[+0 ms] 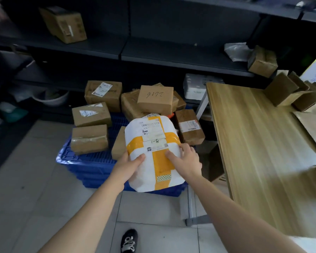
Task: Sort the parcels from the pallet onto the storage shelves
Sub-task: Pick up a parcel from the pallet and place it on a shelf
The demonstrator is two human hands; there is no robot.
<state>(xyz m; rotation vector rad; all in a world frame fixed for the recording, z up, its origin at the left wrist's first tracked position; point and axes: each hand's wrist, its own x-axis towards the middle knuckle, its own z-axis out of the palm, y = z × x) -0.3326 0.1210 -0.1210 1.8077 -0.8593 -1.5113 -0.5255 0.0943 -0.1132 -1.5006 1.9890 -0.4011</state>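
A soft white plastic parcel crossed with yellow tape (pixel 154 152), marked "1-8", is held in the air over the near edge of the blue slatted plastic pallet (pixel 91 161). It is gripped at its near half by both hands: left hand (pixel 128 166) and right hand (pixel 185 159), fingers clamped on it. Brown cardboard boxes (pixel 91 114) are piled on the pallet. Dark metal shelves (pixel 153 52) stand behind; a wooden-topped table (pixel 254 143) lies to the right.

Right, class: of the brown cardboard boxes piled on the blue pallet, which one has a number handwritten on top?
The brown cardboard box atop the back of the pile: "2616" is penned on its bare top, while the others show printed labels or tape.
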